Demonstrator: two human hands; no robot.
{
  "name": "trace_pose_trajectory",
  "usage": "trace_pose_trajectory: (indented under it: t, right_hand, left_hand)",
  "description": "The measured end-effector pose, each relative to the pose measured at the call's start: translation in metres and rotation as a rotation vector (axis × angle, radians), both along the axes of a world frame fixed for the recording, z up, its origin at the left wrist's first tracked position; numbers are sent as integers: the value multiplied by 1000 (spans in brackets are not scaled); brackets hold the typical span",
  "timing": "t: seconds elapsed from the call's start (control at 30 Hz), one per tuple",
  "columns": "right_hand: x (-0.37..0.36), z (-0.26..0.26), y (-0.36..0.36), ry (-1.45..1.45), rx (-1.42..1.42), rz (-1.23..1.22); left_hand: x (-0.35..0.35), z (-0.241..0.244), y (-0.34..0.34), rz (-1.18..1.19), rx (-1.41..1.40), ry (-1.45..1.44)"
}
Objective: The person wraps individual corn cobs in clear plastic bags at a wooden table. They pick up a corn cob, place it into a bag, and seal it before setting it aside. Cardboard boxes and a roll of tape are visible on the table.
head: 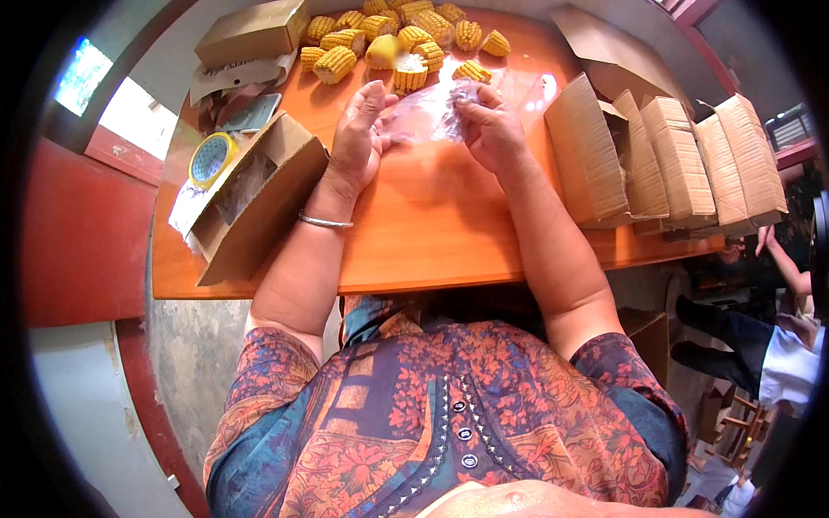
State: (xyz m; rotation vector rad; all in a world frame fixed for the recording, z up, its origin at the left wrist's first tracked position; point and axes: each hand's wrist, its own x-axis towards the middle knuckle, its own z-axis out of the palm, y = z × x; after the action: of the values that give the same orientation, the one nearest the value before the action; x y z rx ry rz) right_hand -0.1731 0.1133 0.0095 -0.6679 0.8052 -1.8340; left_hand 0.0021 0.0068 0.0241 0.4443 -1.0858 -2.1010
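Note:
My right hand (495,126) grips a crumpled clear plastic bag (447,110) between thumb and fingers, over the orange wooden table (427,220). Part of the bag stretches left towards my left hand (359,133), which is raised with its fingers apart at the bag's edge; it does not appear to hold anything. A silver bangle circles my left wrist. Just beyond both hands lie several cut pieces of yellow corn on the cob (335,65), with one piece (472,71) right behind the bag at my right hand.
On the left, an opened cardboard box (272,201) stands near a roll of tape (212,159), a phone-like flat device (254,113) and a closed carton (252,32). Several opened cardboard boxes (677,152) line the right side. Another person (787,356) is at the far right.

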Motion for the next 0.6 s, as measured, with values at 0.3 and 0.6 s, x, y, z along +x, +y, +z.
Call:
trace_pose_trajectory:
  t: [0.3,0.6]
  right_hand:
    - [10,11,1,111,54,-123]
    - [6,15,4,141,125,-81]
  left_hand:
    - [7,-14,-8,-182,-91,-35]
    - [5,7,-1,-70,18,125]
